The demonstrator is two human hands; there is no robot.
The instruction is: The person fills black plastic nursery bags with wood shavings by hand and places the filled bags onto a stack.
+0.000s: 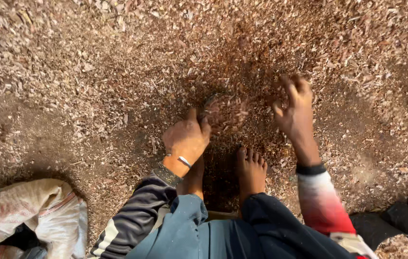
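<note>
Brown wood chips and shavings cover the ground all around. My left hand is closed on the rim of a small round scoop heaped with chips, just in front of my bare feet. A metal bangle sits on that wrist. My right hand hovers over the chips to the right of the scoop, fingers spread and bent, with nothing in it. The scoop's shape is partly hidden under the chips and blurred.
A white woven sack lies open at the lower left. Dark bags, some topped with chips, sit at the lower right. Bare dark soil shows at the left.
</note>
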